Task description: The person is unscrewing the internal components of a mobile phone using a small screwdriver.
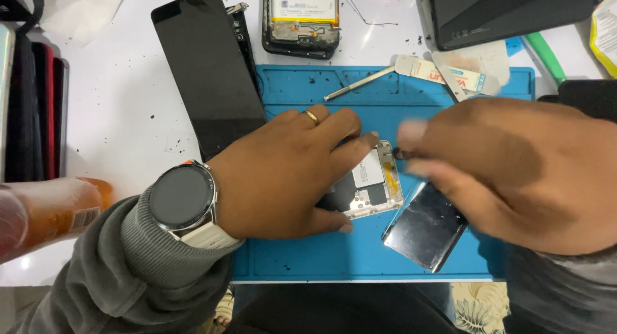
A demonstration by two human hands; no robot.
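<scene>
An opened phone [376,183] with its back off lies on the blue work mat [360,250]. My left hand [283,170], with a gold ring and a round wristwatch, presses flat on the phone's left part. My right hand [514,167] is blurred, its fingers closed on a small dark tool tip [400,154] at the phone's top edge. A grey glossy back cover [425,228] lies on the mat just right of the phone, partly under my right hand.
A black screen panel [207,70] leans at the mat's upper left. Another opened phone with a yellow battery [302,16] sits behind the mat. A thin metal pry tool [360,83], an orange bottle [45,215] at left and a dark box [508,9] at top right.
</scene>
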